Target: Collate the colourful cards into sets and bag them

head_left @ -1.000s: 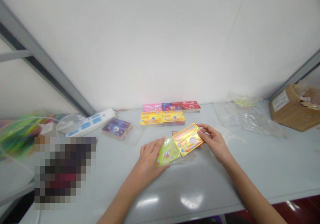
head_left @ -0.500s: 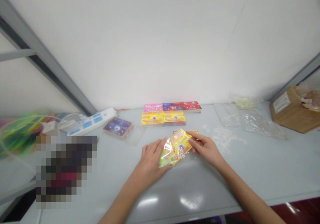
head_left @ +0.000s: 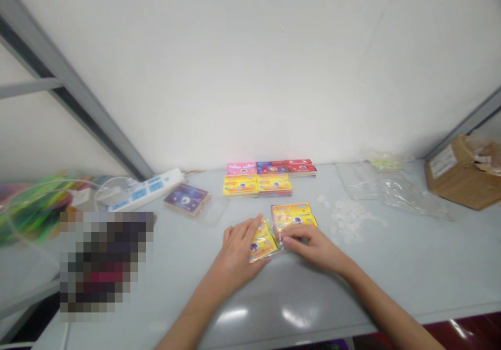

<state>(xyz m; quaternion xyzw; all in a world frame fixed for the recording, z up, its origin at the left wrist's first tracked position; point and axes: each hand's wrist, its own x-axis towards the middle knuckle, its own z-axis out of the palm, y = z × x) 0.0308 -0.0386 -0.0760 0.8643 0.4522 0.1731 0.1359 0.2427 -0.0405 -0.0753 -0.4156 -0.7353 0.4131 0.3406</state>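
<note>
Probably for steadiness, the bag (head_left: 263, 245) is held by the half-open left hand (head_left: 237, 248) (its end seemingly pinched by the right hand (head_left: 315, 246)).

The pale grey tabletop (head_left: 422, 266) is spread across the lower half of the frame. At centre, near the wall, five stacks of coloured cards (head_left: 270, 177) are set in two rows; below them a yellow-topped stack (head_left: 291, 214) is laid. A white power strip (head_left: 158, 184) and blue-topped packet (head_left: 188, 200) are placed centre-left; white scraps (head_left: 350, 220), clear plastic bags (head_left: 403, 191) and a cardboard box (head_left: 462, 175) are seen at right.
</note>
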